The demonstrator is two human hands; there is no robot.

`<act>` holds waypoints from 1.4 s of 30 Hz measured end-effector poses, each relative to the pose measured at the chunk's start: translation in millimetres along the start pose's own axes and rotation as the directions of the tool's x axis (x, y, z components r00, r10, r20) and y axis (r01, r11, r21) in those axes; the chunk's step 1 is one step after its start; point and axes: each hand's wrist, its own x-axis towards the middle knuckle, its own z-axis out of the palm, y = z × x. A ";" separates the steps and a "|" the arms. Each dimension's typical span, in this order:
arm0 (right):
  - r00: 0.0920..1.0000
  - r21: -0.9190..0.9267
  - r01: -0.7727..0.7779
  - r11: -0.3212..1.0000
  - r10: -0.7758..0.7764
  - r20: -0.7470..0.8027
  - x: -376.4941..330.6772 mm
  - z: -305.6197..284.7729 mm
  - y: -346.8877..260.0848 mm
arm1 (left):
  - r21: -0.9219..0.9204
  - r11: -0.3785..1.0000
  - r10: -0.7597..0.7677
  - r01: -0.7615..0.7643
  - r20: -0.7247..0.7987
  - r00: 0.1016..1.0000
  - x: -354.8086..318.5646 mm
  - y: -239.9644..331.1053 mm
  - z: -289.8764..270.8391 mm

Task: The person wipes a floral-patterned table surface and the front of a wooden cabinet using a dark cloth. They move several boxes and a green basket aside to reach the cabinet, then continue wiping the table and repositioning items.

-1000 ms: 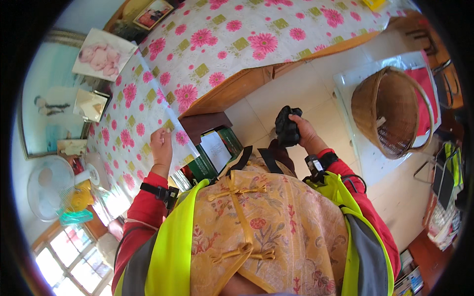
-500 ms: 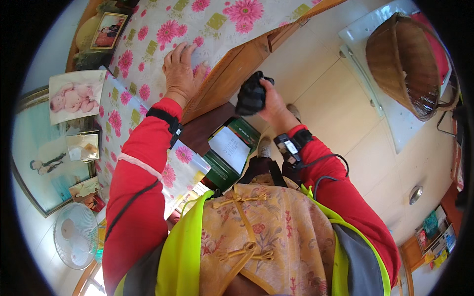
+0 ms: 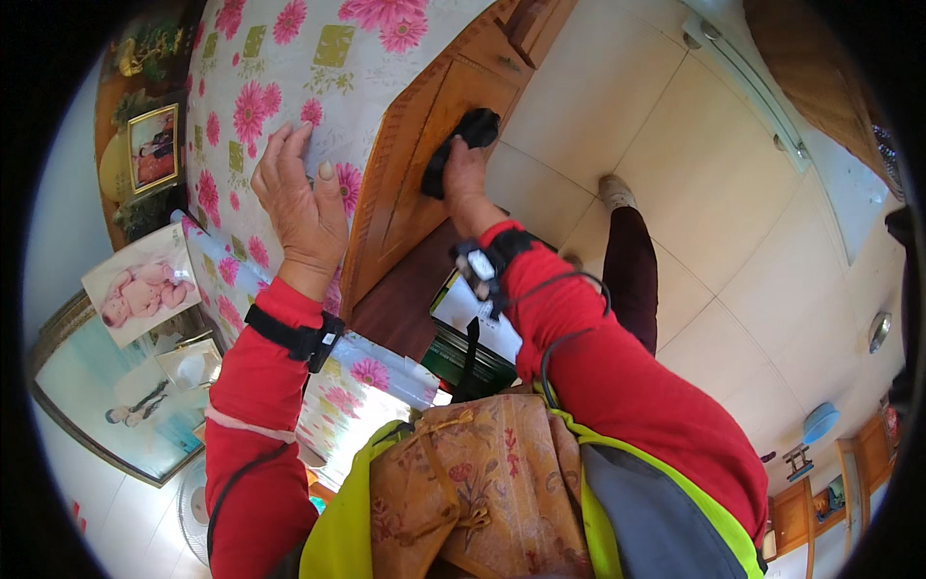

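Note:
My right hand grips a bunched black cloth and holds it against the brown wooden front of a cabinet. Its thumb lies over the cloth; the other fingers are mostly hidden. On the cabinet's top, a white tablecloth with pink flowers lies under my left hand. That hand holds nothing, its fingers stretched out and its thumb apart, near the top's edge.
Framed photos, one a gold-framed picture, stand at the left beside a large picture. Below the cabinet are a green box and white paper. A glass table bears a wicker basket at right. My shoe is on the tiles.
My right hand has brought the black cloth left, from beside the cabinet onto its front. The view has shifted, and one leg now shows stepped out to the right.

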 end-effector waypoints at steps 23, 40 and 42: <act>0.998 0.200 -0.068 0.977 0.063 0.028 -11.8 -10.1 -1.8 | -0.005 1.000 0.021 -0.021 0.000 1.000 2.9 3.2 -2.3; 0.929 0.141 0.362 0.921 -0.345 -0.130 3.5 -7.8 -55.8 | 0.021 0.999 -0.032 0.031 0.028 0.999 2.3 7.8 -6.7; 0.699 0.062 0.715 0.697 -0.706 -0.114 -9.0 -1.1 -62.7 | 0.014 0.999 -0.036 0.036 0.035 0.999 2.6 8.2 -7.5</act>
